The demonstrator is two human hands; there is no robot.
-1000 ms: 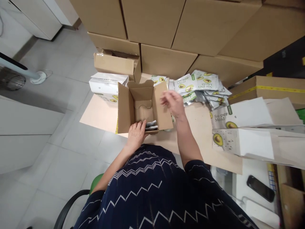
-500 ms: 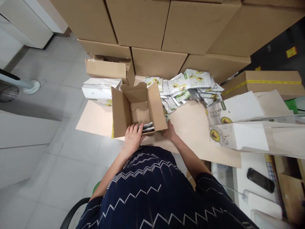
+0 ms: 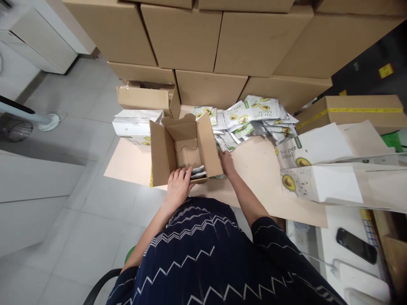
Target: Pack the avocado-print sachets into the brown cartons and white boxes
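An open brown cardboard box [image 3: 165, 148] stands on the table's near edge, with a few silver pouches [image 3: 199, 171] lying inside at the front. My left hand [image 3: 178, 184] rests on the box's near wall, fingers curled over the rim and touching the pouches. My right hand [image 3: 226, 163] sits just right of the box, against its right flap, beside a pouch on the table; its fingers are partly hidden. A heap of silver avocado-print pouches [image 3: 251, 116] lies behind my right hand.
Large brown cartons [image 3: 210, 38] are stacked behind the table [image 3: 254, 169]. White avocado-print boxes [image 3: 318, 169] lie at the right, another white box [image 3: 135, 123] at the left. A black phone [image 3: 356, 245] lies at lower right. Grey floor and a fan base [image 3: 47, 120] are at left.
My right hand came down from above the box's right flap to the table beside the box, then edged slightly away from me. My left hand stayed on the near wall.
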